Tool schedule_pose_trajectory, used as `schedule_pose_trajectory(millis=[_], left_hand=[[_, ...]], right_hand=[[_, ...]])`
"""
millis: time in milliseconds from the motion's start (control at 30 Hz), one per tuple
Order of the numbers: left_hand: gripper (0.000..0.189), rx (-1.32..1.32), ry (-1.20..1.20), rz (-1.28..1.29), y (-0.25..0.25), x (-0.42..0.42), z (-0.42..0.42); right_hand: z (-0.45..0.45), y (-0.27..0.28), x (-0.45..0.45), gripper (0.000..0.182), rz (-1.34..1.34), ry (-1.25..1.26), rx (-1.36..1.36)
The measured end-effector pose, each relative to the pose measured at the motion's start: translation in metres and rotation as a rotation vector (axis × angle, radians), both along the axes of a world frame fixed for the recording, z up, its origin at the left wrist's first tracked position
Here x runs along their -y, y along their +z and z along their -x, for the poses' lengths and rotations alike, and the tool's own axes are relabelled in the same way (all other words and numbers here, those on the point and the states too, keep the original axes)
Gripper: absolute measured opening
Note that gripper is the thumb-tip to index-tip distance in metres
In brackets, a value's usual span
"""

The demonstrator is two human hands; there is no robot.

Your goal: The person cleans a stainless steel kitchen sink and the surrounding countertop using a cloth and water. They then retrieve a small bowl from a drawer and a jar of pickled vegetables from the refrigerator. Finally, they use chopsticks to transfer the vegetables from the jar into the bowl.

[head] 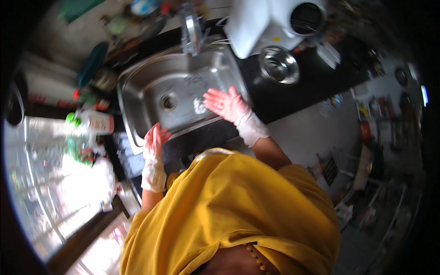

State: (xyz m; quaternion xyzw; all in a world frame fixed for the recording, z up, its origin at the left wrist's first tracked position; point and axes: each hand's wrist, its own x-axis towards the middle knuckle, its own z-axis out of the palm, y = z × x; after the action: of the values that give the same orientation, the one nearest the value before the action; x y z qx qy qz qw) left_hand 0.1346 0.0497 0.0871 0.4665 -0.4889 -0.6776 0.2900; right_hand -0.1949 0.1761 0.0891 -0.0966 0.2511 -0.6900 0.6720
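Note:
Both hands wear thin pale gloves that reach past the wrists. My right hand (225, 105) is held palm up over the right front part of a stainless steel sink (192, 122), fingers spread and holding nothing. Close to its fingertips, a crumpled silvery scrubber or similar piece (199, 105) lies on the sink floor. Near the sink's front left corner is my left hand (156, 135), its fingers apart with nothing visible in them. The round drain (168, 101) lies between the hands, farther back. A chrome faucet (191, 32) rises behind the basin.
Right of the sink, a shiny steel bowl (279, 65) sits on the black countertop (275, 99) beside a white appliance (254, 24). Left stand a white bottle with a green cap (98, 122) and a red-capped bottle (91, 99). A bright window (44, 178) lies beyond.

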Motion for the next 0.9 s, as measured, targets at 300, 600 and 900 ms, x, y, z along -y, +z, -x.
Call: schedule_pose_trajectory(millis=[300,600,900], left_hand=[[0.040,-0.067,-0.284,0.019,-0.047,0.013,0.016],[0.051,-0.025,-0.520,0.151,-0.013,-0.010,0.096],[0.057,0.174,-0.593,0.461,-0.015,-0.064,0.150]], right_hand=[[-0.016,-0.061,-0.123,0.028,-0.263,-0.424,0.216],[-0.044,-0.068,-0.242,0.027,-0.092,-0.706,0.132],[-0.005,-0.070,-0.302,0.031,0.086,-0.751,0.214]])
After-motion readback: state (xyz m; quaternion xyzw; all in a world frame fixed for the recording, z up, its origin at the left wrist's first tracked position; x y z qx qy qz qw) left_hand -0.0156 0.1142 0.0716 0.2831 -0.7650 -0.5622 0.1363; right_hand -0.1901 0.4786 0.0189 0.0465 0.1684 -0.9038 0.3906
